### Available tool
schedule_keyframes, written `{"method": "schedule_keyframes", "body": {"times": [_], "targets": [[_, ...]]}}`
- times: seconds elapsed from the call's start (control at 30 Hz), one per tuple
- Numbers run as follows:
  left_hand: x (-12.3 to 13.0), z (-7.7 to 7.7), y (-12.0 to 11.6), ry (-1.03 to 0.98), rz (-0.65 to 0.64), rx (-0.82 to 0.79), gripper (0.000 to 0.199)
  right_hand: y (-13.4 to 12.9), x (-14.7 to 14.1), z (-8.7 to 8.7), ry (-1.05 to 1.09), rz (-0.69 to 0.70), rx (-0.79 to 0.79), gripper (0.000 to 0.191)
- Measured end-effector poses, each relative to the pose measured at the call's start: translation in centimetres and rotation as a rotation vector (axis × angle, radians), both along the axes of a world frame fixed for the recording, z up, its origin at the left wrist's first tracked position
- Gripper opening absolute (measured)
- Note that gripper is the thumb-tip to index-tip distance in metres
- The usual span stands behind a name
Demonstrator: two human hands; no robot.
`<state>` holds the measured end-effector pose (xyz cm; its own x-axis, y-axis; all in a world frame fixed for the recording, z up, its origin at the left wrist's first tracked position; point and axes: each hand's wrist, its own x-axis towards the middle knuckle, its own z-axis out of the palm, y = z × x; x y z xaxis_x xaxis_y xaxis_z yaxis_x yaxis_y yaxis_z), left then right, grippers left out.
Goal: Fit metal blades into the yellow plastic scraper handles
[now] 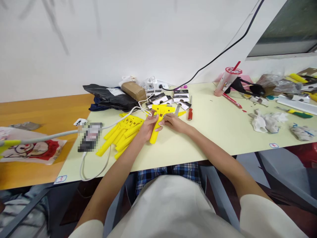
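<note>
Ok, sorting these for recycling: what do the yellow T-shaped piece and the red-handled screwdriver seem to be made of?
The yellow T-shaped piece looks like rigid plastic, perhaps 3D-printed: opaque, evenly coloured and matte, with crisp edges. The red-handled screwdriver seems to have a glossy moulded plastic handle and a steel shaft, going by the shaft's grey metallic sheen.

A pile of plastic pieces (121, 135) lies on the table (208, 132) just left of the left hand (148, 128), while a screwdriver (190, 110) (handle nearest the person) lies just beyond the right hand (173, 122)
</note>
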<state>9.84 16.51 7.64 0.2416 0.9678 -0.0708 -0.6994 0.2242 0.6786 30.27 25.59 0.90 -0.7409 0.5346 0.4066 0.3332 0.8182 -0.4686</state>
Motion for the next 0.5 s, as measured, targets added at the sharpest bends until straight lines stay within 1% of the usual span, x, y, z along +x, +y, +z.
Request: {"method": "schedule_keyframes", "body": {"times": [0.1, 0.2, 0.37, 0.5], "targets": [[0.0, -0.3, 0.0, -0.009, -0.042, 0.004, 0.050, 0.2, -0.1, -0.2, 0.053, -0.072, -0.039, 0.033], [0.2, -0.3, 0.1, -0.025, -0.047, 0.018, 0.050, 0.3, 0.0, 0.1, 0.150, -0.174, -0.079, 0.033], [0.5, -0.4, 0.7, -0.031, 0.072, 0.013, 0.048, 0.1, 0.5, 1.7, 0.386, -0.347, -0.104, 0.031], [0.5, -0.8, 1.1, -0.027, 0.112, -0.001, 0.053, -0.4, 0.6, 3.1, 0.535, -0.388, -0.125, 0.032]]}}
